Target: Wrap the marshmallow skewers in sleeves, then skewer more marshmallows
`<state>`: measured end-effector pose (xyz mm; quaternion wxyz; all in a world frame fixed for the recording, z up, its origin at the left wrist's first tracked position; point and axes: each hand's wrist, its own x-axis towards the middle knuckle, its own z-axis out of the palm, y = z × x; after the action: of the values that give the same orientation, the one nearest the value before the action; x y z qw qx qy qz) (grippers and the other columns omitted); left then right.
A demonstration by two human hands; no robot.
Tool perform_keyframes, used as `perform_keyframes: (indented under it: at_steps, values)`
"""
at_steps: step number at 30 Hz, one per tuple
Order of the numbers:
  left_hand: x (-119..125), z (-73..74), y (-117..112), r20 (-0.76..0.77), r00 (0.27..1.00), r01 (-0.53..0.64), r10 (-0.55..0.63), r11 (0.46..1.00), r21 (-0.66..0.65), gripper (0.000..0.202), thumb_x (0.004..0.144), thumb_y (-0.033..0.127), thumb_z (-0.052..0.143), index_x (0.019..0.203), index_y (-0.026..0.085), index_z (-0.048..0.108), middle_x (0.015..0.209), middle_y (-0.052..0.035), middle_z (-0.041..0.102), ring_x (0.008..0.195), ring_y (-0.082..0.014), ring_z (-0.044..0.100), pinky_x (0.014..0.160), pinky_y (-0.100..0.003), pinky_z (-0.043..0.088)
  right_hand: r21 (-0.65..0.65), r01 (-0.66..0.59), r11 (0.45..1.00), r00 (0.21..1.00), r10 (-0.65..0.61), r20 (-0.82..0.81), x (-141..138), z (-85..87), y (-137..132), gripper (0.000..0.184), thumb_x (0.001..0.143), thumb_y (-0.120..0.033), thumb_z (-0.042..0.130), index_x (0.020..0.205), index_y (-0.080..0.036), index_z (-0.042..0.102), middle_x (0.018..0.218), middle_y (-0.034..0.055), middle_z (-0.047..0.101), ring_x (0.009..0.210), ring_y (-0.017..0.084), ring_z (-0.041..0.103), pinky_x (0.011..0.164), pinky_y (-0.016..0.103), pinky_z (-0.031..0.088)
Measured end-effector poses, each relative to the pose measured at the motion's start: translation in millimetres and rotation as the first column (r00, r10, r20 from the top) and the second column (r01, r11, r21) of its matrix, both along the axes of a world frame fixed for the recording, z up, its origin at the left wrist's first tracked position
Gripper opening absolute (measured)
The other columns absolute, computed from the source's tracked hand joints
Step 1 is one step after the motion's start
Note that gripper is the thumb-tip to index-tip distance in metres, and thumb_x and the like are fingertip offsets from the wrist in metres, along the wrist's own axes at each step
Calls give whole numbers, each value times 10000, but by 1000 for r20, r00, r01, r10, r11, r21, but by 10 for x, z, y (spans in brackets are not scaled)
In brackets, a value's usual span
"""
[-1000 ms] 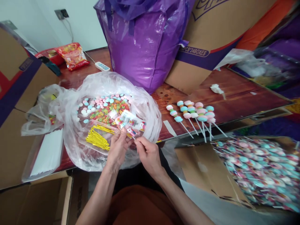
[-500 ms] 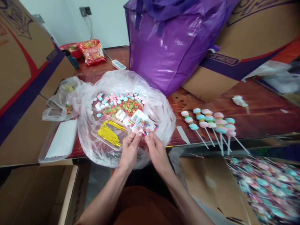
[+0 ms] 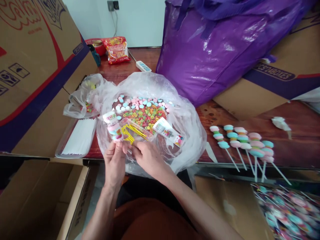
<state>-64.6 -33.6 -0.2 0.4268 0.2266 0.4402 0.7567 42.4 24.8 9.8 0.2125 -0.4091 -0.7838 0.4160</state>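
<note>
My left hand (image 3: 114, 156) is closed around the base of a lollipop in a printed clear wrapper (image 3: 113, 128), which points up and tilts a little left. Close beside it, my right hand (image 3: 143, 155) has its fingers pinched together near the lollipop's lower end; what they hold is hidden. Just beyond the fingers, yellow twist ties (image 3: 135, 130) lie in a clear plastic tray. A stack of printed wrappers (image 3: 168, 130) lies to the right of this tray. Ring candies (image 3: 147, 115) and pastel tablet candies (image 3: 135, 102) are spread behind, on a clear plastic bag (image 3: 192, 133).
White sticks (image 3: 79, 136) fill a tray at left. Several unwrapped candy lollipops (image 3: 255, 145) lie at right, above a box of wrapped lollipops (image 3: 292, 206). A purple bag (image 3: 212, 53) and a large carton (image 3: 37, 83) stand around. A red snack packet (image 3: 117, 50) lies behind.
Both hands have moved left relative to the bag, and the wrapped lollipop now stands upright in my left hand. My right hand has turned inward, over the twist-tie tray's near edge. The view has shifted left.
</note>
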Motion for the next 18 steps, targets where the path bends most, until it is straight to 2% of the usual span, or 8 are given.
perform_keyframes:
  at_steps: [2,3,6,12,18]
  values:
    - [-148,-29,-15,-55,997,-54,54,999,6,324,789,382,790,637,162,608,597,23,487,586,-87,492,564,-207,448,224,10,975,953,-77,293,-173,-49,114,181,897,-104,551,844,-173,710,898,109,752,869,229,703,719,296,490]
    - [-211,-47,-22,-55,997,-50,49,999,-15,328,791,377,789,637,160,598,587,31,464,563,-77,453,556,-205,430,266,-13,964,912,-98,398,-255,-80,161,180,900,-101,551,901,-166,719,956,137,750,928,258,703,738,316,492]
    - [-331,-115,-48,-1,1000,-4,4,995,-101,331,789,359,790,647,159,567,576,51,395,514,-58,338,491,-193,341,235,-74,969,832,-70,550,-433,-156,244,226,910,-64,521,1013,-138,707,1000,175,746,953,286,712,730,334,493]
    - [-315,-160,-28,51,998,38,-32,993,-116,365,780,354,791,665,174,495,578,64,363,507,-53,286,464,-172,268,180,-68,981,825,-46,563,-403,-146,273,294,927,-49,467,1140,-147,645,942,155,761,862,282,732,675,322,469]
    - [-299,-160,38,116,993,14,-3,995,-95,298,755,322,813,760,189,547,585,66,444,487,-43,311,462,-157,285,221,-50,974,894,-55,444,-289,-187,316,284,861,-1,519,1038,-162,671,903,117,758,854,252,706,697,301,445]
